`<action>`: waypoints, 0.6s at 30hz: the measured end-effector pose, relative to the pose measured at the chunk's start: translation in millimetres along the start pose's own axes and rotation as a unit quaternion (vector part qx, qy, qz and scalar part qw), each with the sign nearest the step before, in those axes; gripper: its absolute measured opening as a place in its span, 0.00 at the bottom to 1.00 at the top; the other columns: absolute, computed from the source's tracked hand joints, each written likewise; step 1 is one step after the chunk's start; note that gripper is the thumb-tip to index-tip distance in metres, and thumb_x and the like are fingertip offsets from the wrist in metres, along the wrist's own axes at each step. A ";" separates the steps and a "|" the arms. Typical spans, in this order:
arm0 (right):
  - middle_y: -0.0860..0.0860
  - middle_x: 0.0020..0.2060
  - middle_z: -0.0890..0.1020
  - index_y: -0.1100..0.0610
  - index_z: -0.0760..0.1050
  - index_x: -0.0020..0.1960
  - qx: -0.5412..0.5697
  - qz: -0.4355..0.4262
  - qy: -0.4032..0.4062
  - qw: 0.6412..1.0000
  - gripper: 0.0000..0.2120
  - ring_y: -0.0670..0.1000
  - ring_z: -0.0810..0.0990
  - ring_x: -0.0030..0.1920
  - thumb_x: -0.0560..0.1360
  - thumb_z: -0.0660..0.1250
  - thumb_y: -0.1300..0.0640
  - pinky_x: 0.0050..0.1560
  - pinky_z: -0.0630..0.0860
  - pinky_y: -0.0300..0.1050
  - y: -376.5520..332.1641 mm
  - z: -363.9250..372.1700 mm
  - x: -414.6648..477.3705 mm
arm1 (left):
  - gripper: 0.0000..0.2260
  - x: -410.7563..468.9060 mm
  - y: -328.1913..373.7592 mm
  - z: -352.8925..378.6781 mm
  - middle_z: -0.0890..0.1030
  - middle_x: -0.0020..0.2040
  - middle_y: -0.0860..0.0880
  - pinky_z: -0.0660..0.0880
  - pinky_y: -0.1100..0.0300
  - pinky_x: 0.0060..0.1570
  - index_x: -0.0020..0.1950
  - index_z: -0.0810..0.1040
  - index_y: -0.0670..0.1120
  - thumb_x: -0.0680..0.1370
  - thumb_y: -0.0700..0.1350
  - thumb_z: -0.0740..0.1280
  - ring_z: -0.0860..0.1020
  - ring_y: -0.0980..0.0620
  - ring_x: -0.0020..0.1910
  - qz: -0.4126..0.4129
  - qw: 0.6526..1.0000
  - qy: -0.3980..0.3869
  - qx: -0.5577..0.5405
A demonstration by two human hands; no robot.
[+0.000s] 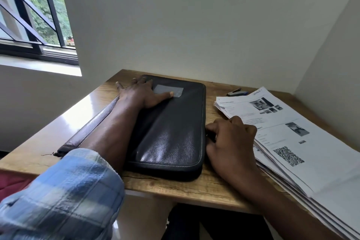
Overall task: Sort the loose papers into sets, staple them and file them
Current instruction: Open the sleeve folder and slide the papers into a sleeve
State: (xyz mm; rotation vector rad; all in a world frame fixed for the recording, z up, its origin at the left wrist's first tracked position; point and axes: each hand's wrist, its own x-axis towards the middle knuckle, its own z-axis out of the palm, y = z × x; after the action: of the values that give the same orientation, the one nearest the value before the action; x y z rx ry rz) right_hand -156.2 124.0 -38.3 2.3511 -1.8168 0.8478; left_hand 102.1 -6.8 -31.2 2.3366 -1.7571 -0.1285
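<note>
Nothing filed yet — black leather folder (175, 132) closed, printed white papers (282, 132) stacked beside. Left hand (140, 93) flat on it; right hand (231, 140) curled at its edge, grip unclear.

A wooden desk (175, 187) fills a corner of plain pale walls (194, 15), one beyond the left hand (140, 93) and one past the right hand (231, 142). Up and left of the left hand, a dark-framed barred window (29, 15) shows greenery. Daylight glares on the desktop left of that hand.
</note>
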 end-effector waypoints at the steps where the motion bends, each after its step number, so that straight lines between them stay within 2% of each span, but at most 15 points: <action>1: 0.42 0.43 0.82 0.46 0.84 0.52 0.012 0.006 0.000 1.000 0.09 0.50 0.72 0.55 0.74 0.70 0.56 0.52 0.55 0.50 -1.9 0.7 -5.2 | 0.58 0.4 0.1 0.9 0.51 0.85 0.55 0.42 0.25 0.74 0.84 0.59 0.55 0.61 0.88 0.48 0.48 0.48 0.84 0.001 1.000 0.001 0.000; 3: 0.43 0.41 0.82 0.48 0.85 0.50 0.043 0.023 0.006 0.999 0.09 0.51 0.76 0.51 0.73 0.71 0.57 0.53 0.64 0.50 -5.8 2.1 -14.3 | 0.58 1.7 -0.4 2.0 0.54 0.85 0.54 0.43 0.25 0.74 0.82 0.62 0.54 0.61 0.88 0.47 0.51 0.48 0.84 0.007 1.000 0.012 0.003; 5: 0.46 0.40 0.82 0.50 0.85 0.49 0.060 0.046 0.017 0.997 0.09 0.53 0.79 0.47 0.72 0.70 0.59 0.48 0.73 0.50 -10.9 1.0 -21.0 | 0.54 1.8 0.3 1.2 0.61 0.83 0.52 0.47 0.25 0.74 0.76 0.71 0.53 0.62 0.87 0.49 0.58 0.47 0.82 0.015 0.999 0.036 0.008; 7: 0.46 0.41 0.83 0.50 0.83 0.49 0.062 0.069 0.024 0.995 0.09 0.52 0.80 0.45 0.72 0.70 0.59 0.43 0.74 0.47 -15.9 -3.1 -29.0 | 0.45 -0.1 2.5 0.4 0.72 0.75 0.50 0.56 0.28 0.72 0.64 0.79 0.52 0.65 0.84 0.52 0.69 0.46 0.75 0.030 0.996 0.076 0.021; 10: 0.45 0.41 0.82 0.50 0.82 0.47 0.076 0.076 0.034 0.994 0.06 0.50 0.79 0.44 0.72 0.70 0.58 0.41 0.74 0.46 -21.8 -8.9 -47.2 | 0.36 -1.8 4.0 -0.3 0.81 0.62 0.50 0.64 0.35 0.68 0.49 0.78 0.53 0.67 0.83 0.55 0.77 0.45 0.64 0.046 0.990 0.124 0.043; 13: 0.43 0.44 0.82 0.49 0.81 0.48 0.109 0.085 0.032 0.990 0.03 0.47 0.79 0.45 0.75 0.70 0.55 0.46 0.77 0.47 -26.7 -12.5 -62.3 | 0.35 -2.2 3.1 0.6 0.81 0.62 0.50 0.64 0.33 0.69 0.48 0.77 0.53 0.66 0.83 0.56 0.77 0.44 0.65 0.042 0.991 0.121 0.025; 18: 0.42 0.43 0.80 0.49 0.79 0.47 0.123 0.091 0.055 0.987 0.02 0.45 0.78 0.45 0.74 0.70 0.53 0.46 0.77 0.44 -30.6 -9.2 -74.7 | 0.32 -9.8 4.6 -0.3 0.81 0.61 0.51 0.63 0.34 0.68 0.50 0.78 0.53 0.70 0.80 0.59 0.77 0.46 0.64 0.039 0.991 0.124 0.022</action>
State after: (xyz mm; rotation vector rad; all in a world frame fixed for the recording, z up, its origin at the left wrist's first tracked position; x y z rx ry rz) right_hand -143.8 202.5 -55.3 2.2390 -2.0076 1.2652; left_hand 95.0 1.4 -30.5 2.1981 -1.7379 0.2061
